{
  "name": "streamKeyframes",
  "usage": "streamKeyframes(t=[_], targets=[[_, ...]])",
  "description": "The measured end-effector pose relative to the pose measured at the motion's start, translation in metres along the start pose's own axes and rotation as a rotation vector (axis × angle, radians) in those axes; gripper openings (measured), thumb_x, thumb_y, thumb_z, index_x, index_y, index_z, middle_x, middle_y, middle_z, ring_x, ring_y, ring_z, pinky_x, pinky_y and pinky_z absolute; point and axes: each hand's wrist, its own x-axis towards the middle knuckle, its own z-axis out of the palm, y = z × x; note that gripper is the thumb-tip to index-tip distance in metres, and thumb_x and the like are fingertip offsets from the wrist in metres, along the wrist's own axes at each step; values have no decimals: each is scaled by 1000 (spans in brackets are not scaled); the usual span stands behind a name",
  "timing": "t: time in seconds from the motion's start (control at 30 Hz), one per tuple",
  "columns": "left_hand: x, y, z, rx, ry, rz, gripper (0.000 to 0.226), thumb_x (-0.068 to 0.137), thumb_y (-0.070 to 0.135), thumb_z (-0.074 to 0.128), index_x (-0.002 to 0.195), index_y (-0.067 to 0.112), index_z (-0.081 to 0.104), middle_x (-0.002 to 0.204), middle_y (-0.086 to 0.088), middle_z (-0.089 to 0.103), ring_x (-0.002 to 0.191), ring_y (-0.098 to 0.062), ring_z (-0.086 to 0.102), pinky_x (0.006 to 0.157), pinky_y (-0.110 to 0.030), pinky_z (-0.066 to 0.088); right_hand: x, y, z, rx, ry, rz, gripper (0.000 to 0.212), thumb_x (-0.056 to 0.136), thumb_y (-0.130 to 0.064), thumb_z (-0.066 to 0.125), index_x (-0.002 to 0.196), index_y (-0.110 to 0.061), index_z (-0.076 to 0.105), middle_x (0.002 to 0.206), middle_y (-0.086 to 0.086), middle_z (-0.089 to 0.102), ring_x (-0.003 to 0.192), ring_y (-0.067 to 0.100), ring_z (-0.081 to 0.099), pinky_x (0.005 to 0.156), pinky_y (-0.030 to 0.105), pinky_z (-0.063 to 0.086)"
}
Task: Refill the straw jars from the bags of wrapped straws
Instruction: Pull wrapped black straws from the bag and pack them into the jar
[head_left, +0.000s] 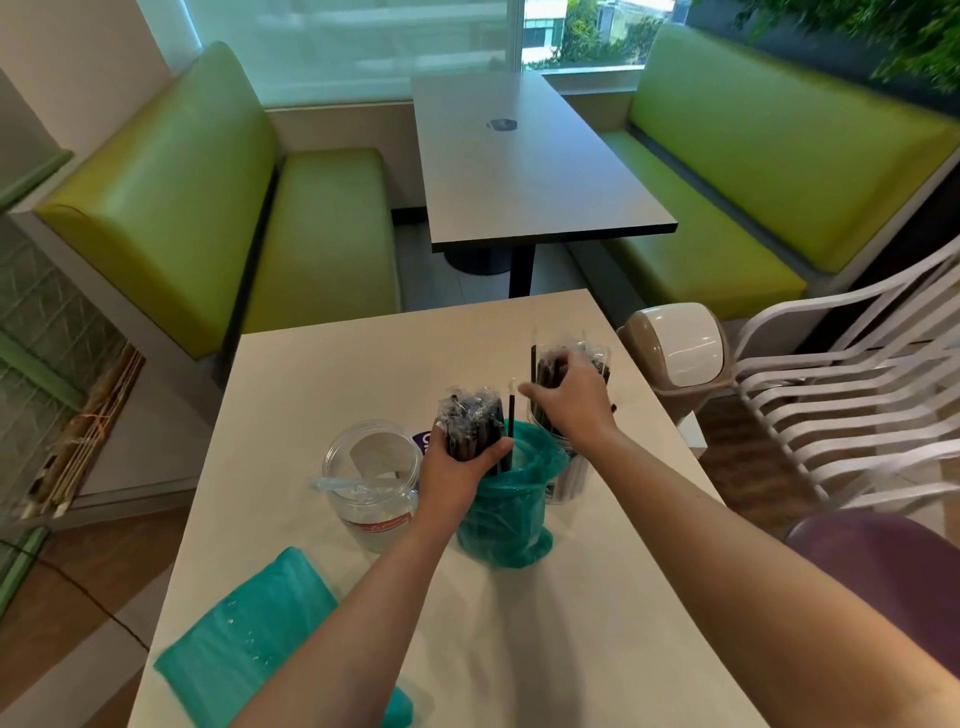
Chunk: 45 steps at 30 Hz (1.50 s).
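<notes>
A teal plastic bag (506, 514) of wrapped black straws stands open in the middle of the cream table (322, 374). My left hand (460, 470) is shut on a bundle of wrapped straws (470, 423) held just above the bag's mouth. To the right, a clear straw jar (569, 475) stands behind the bag, packed with wrapped straws (597, 358). My right hand (571, 400) rests on top of those straws, fingers curled around them. A second clear jar (371, 483) stands left of the bag, holding only one pale wrapped piece.
Another teal bag (244, 639) lies at the table's near left edge. A beige swing-lid bin (675, 353) stands off the table's right edge, with white chairs (852, 395) beyond. A grey table (519, 171) and green benches (208, 208) lie ahead.
</notes>
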Motion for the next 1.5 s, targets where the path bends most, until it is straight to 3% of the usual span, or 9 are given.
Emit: streamKeyframes(t=[0.17, 0.43, 0.57, 0.73, 0.9, 1.1, 1.23, 1.37, 1.5], targets=[[1, 0, 0, -9, 1, -10, 79, 65, 41, 88, 130, 22, 48, 113, 9, 58, 108, -13, 56, 89, -26, 44, 1, 4, 5, -36, 93, -87, 17, 91, -22, 66, 106, -14, 63, 106, 3, 61, 100, 21, 60, 91, 37, 51], [3, 0, 1, 16, 2, -26, 82, 65, 43, 88, 133, 21, 48, 118, 6, 59, 108, -15, 55, 93, -28, 45, -11, 1, -19, -513, 187, -228, 62, 76, -44, 77, 130, -23, 54, 126, 2, 54, 118, 24, 45, 98, 38, 36], [3, -1, 0, 14, 1, -35, 82, 66, 43, 87, 134, 20, 47, 124, 2, 59, 116, -18, 55, 97, -30, 44, -19, 14, -33, -744, 128, -21, 66, 75, -44, 76, 129, -21, 45, 130, 8, 41, 122, 29, 37, 100, 42, 33], [2, 0, 2, 26, 8, -45, 85, 65, 45, 87, 136, 20, 47, 130, -1, 59, 120, -21, 55, 102, -35, 45, -17, 23, -31, -270, 10, 77, 31, 83, -5, 69, 109, -15, 54, 118, 9, 49, 98, 20, 53, 83, 31, 49], [1, 0, 2, 11, 0, -40, 86, 64, 45, 87, 136, 20, 47, 129, 0, 59, 120, -20, 55, 102, -35, 45, -10, 8, -22, 31, 85, -68, 21, 85, -10, 72, 103, -14, 60, 107, 4, 57, 99, 16, 55, 85, 24, 47], [2, -1, -1, -4, -6, -29, 85, 63, 44, 88, 134, 21, 48, 127, 1, 61, 117, -19, 56, 102, -37, 47, -1, 15, -4, 83, 45, -48, 23, 89, -11, 67, 112, -11, 65, 106, 6, 62, 98, 22, 61, 89, 42, 55], [2, -1, -3, -40, -20, -27, 81, 64, 39, 89, 132, 20, 50, 121, 4, 61, 113, -16, 57, 99, -32, 47, -10, 14, -4, 134, 73, -49, 41, 88, -10, 69, 125, -19, 54, 106, 0, 59, 92, 14, 60, 83, 27, 53], [2, -3, -5, -67, -34, -29, 75, 66, 37, 88, 129, 21, 52, 119, 5, 62, 110, -14, 58, 98, -32, 48, -34, 13, 2, 99, 226, -132, 28, 87, -13, 69, 103, -24, 50, 103, -2, 50, 82, 11, 55, 73, 23, 51], [2, -5, -6, -92, -45, -23, 69, 66, 35, 89, 124, 19, 56, 116, 3, 66, 107, -13, 63, 93, -29, 52, -51, 18, 13, 196, 60, -86, 21, 86, -5, 66, 100, -18, 56, 91, 1, 59, 77, 12, 56, 71, 26, 50]])
